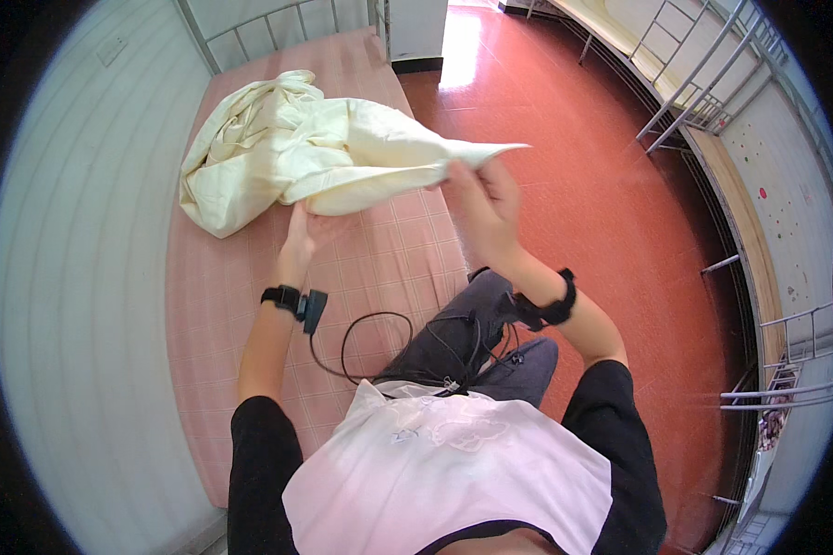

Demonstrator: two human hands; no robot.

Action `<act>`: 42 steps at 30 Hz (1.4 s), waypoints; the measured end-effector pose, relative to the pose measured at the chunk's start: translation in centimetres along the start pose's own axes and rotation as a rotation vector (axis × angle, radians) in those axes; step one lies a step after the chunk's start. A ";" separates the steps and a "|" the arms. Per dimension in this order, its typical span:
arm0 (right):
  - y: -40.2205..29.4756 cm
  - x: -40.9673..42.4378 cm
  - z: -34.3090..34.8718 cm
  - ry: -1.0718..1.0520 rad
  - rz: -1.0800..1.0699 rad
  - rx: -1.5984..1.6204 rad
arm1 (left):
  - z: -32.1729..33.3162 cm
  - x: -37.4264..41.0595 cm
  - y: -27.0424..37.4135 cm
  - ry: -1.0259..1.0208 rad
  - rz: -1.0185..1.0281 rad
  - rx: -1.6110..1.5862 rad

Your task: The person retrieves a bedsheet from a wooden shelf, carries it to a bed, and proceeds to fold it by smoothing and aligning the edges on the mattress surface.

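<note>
A pale cream cloth (250, 159) lies bunched on a bed with a pink checked sheet (243, 333). One end of it stretches to the right, past the bed's edge, where my right hand (486, 201) is closed on the cloth, somewhat blurred. Below the cloth's middle is my left hand (316, 225), touching its lower edge; the folds hide part of the fingers, so its grip cannot be made out. Each forearm wears a black strap, and a dark device (312, 311) with a cable sits at the left wrist.
Black cable (378, 316) loops across the sheet beside my legs. A white wall (90, 277) runs along the bed's left side, and a metal headboard (271, 35) stands at its far end. Red floor (576, 208) lies to the right, with metal bunk beds (736, 187) beyond.
</note>
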State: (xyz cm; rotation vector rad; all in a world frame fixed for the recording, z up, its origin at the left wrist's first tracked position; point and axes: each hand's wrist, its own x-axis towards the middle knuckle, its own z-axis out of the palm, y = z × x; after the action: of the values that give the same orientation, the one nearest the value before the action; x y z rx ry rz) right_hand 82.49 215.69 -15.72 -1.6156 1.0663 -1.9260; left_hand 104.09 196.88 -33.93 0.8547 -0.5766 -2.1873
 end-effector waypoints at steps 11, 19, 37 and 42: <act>-6.6 -2.6 -9.6 0.317 -0.181 -0.071 | -1.9 -0.7 0.1 0.457 0.150 -0.399; -6.4 -4.1 -13.2 0.335 -0.097 -0.158 | -7.8 -3.5 0.4 0.636 0.182 0.225; -1.6 -7.2 -15.6 0.306 0.243 -0.355 | -6.1 2.9 5.0 0.657 0.338 0.864; 1.9 -6.8 -16.0 0.452 0.524 -0.130 | -11.1 4.6 7.5 0.571 0.331 0.887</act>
State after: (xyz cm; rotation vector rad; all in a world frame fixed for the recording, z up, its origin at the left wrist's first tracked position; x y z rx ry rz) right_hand 68.60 224.08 -22.11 -0.8339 1.6268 -1.9080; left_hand 112.95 186.96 -38.73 1.6142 -1.2976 -1.2425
